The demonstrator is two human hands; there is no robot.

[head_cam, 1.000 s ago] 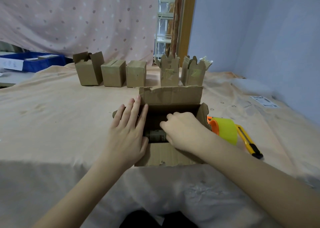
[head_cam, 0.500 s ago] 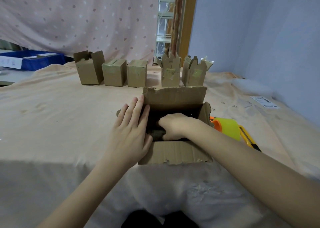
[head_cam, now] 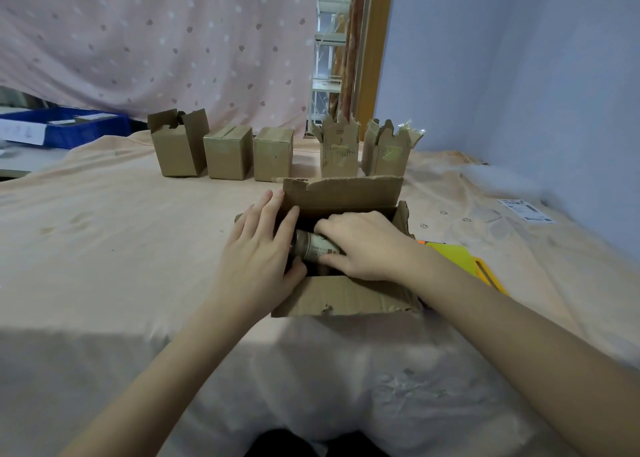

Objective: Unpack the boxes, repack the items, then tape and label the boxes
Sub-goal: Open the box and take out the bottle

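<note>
In open box (head_cam: 346, 297), hands (head_cam: 363, 245) around bottle (head_cam: 313, 247).

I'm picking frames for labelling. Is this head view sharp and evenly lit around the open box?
Head view: the open box and both hands are fairly sharp, its inside dark; a broad shadow covers the near cloth; wide-angle bending at the edges; the printed label too soft to read.

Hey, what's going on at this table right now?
A person is working at an open cardboard box. The right hand grips a small labelled bottle inside it, while the left hand rests flat on the box's left side. Five small boxes stand in a row behind; a yellow tape dispenser lies to the right.
</note>
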